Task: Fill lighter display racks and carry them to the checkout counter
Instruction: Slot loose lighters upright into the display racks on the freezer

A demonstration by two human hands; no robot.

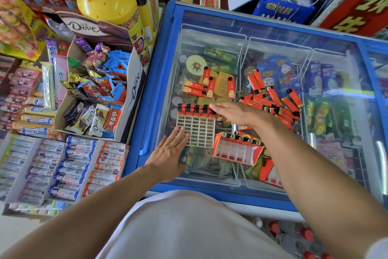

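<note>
A beige plastic lighter rack (196, 131) lies on the freezer's glass lid (273, 48), with several red lighters (194, 109) standing in its far row. My left hand (168, 153) lies flat with straight fingers against the rack's near left corner. My right hand (233, 112) reaches over the rack's far right corner, fingers extended onto the lighters there. Loose red lighters lie in a small group (206, 86) and a bigger pile (275, 101) on the glass. A red cardboard lighter tray (237, 151) holding a row of lighters sits right of the rack.
The blue-framed chest freezer (153, 90) holds ice creams under the glass. Left of it stand a Dove box of candy (98, 95), a yellow lollipop tub (109, 4) and trays of wrapped sweets (69, 166). Another red cardboard piece (268, 170) lies near the front edge.
</note>
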